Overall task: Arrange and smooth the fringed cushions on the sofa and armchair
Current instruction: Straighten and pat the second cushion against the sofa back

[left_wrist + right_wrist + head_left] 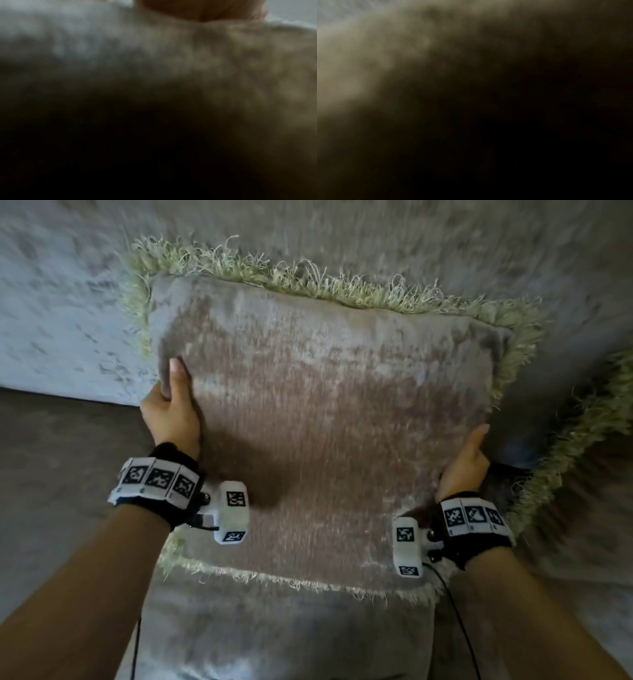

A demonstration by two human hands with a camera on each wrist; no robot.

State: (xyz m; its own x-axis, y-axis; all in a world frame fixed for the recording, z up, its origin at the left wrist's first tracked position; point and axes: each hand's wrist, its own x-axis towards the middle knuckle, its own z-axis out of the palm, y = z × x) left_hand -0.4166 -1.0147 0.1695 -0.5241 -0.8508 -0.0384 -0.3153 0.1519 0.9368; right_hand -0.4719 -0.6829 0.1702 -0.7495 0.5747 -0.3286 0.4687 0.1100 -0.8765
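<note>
A grey-pink velvet cushion [325,412] with pale green fringe fills the middle of the head view, held up in front of the sofa back. My left hand [171,409] grips its left edge, thumb on the front face and fingers hidden behind. My right hand [467,463] grips the lower right edge the same way, thumb on the front. Both wrist views are dark and blurred; the left wrist view shows only fuzzy fringe [240,60] and a bit of my hand [197,9].
A second fringed cushion [589,446] lies at the right, partly behind the held one. The grey velvet sofa back [68,302] spans the top and left. A darker seat surface [61,446] lies at the left, and a grey velvet surface [274,638] below the cushion.
</note>
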